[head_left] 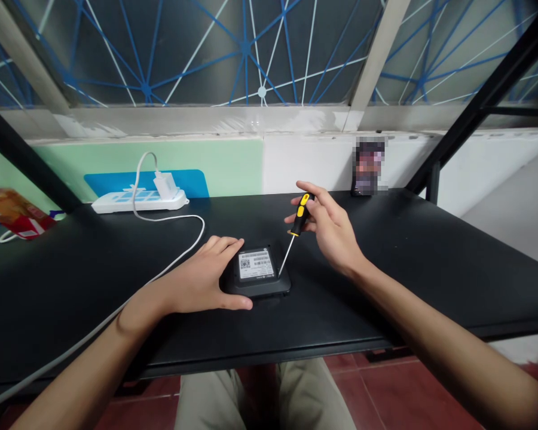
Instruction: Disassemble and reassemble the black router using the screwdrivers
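Note:
A small black box (259, 288) with a white barcode label on top lies flat on the black table (430, 263). My left hand (204, 276) grips its left side, thumb along the near edge and fingers at the far left corner. My right hand (329, 230) pinches the yellow-and-black handle of a screwdriver (295, 230). The metal shaft slants down and its tip rests at the box's right side, near the label's right edge.
A white power strip (137, 200) with a charger plugged in lies at the back left, and its white cable (179, 254) runs across the table toward me. A red packet (15, 215) sits at the far left. A small blurred object (370, 167) stands against the back wall.

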